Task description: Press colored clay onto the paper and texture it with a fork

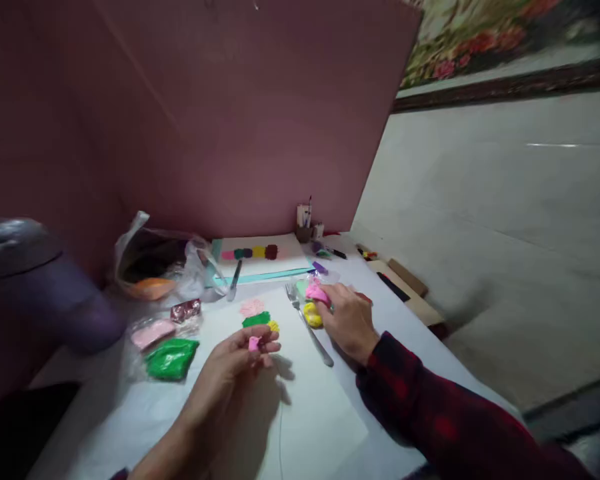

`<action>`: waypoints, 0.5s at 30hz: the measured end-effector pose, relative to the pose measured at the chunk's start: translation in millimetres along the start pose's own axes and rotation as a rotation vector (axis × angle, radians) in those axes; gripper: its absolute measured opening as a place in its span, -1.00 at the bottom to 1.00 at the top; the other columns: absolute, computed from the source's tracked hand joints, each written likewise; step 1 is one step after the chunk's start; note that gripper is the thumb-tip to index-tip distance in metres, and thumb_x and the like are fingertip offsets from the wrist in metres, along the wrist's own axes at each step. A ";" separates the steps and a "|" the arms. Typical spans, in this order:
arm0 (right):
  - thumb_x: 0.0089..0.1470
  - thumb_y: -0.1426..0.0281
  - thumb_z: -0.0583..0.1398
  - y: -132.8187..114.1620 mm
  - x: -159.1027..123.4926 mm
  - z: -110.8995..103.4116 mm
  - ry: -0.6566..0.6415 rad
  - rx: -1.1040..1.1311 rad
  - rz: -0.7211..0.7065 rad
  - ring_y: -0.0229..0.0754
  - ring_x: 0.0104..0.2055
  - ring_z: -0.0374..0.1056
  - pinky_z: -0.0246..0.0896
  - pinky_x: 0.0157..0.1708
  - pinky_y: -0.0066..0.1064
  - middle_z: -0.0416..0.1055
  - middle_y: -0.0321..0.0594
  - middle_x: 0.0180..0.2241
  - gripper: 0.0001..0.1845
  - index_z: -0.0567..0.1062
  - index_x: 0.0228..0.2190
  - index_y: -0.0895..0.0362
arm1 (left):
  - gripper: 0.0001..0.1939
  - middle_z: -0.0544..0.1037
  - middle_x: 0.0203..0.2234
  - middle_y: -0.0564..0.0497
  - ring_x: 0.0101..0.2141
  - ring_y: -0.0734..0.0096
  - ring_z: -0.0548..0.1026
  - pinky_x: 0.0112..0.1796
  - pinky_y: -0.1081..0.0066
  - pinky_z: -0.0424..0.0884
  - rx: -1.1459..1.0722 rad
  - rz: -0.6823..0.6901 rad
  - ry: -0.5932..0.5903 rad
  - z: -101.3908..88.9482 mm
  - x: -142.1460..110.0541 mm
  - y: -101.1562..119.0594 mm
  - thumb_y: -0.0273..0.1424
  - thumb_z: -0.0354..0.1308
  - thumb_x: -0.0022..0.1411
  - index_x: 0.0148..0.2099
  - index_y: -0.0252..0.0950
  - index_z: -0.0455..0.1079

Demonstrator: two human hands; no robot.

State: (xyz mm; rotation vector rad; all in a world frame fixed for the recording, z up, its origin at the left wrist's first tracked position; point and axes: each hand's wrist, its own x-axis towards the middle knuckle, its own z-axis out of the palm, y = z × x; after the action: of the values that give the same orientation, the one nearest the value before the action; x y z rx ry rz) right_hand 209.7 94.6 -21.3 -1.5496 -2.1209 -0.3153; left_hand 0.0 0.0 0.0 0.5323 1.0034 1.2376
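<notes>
A small piece of pink clay (254,343) sits between the thumb and fingers of my left hand (227,360), above a white sheet of paper (320,413). My right hand (351,323) grips a larger lump of pink clay (317,293) by its near side, right of the sheet. Just below that lump lies yellow clay (312,315). A metal fork (310,328) rests between my hands. Beyond my left fingertips, the sheet bears a pale pink clay patch (251,307), a green patch (256,319) and a small yellow one (273,326).
Wrapped green clay (173,359) and pale pink clay (153,333) lie at the left, near a plastic bag (195,270). Farther back are a knife (235,279), a picture with a row of coloured clay patches (260,265) and a brush holder (304,233). A purple bottle (45,287) stands far left.
</notes>
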 end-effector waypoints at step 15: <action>0.12 0.41 0.20 -10.0 -2.8 -5.3 0.259 0.250 -0.234 0.07 0.01 0.21 0.13 -0.04 -0.08 0.35 0.00 -0.05 -0.72 0.52 -0.11 0.18 | -0.65 0.37 -0.65 0.15 -0.76 0.72 0.19 -0.74 0.65 0.03 0.051 0.020 -0.145 -0.5 4.0 -8.1 -0.17 0.33 0.06 -0.31 -0.37 0.41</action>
State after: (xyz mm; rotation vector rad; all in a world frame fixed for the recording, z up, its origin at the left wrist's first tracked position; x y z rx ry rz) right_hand 202.3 86.5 -17.2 -1.0615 -2.0472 -0.2990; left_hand 3.8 1.3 -8.1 0.6637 0.9104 1.1756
